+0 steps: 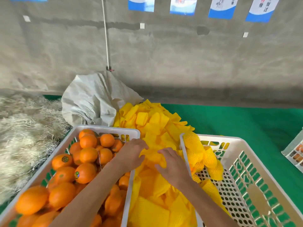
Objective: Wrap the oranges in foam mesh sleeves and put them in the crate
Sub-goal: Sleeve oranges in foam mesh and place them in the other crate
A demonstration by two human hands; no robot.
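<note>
A white crate [105, 128] at the left is full of bare oranges [88, 154]. A second white crate [246, 177] at the right holds several oranges wrapped in yellow foam mesh [193, 145] along its left wall. Between the crates lies a heap of yellow foam mesh sleeves [155, 122]. My left hand [131, 153] and my right hand [170, 163] are both on one yellow sleeve [153, 157] on the heap, their fingers curled over it. I cannot tell whether an orange is inside that sleeve.
A grey woven sack [91, 102] lies behind the heap, with straw [24, 128] at the left. The green cloth [237, 122] covers the surface. Part of another crate [295, 151] shows at the right edge. A concrete wall stands behind.
</note>
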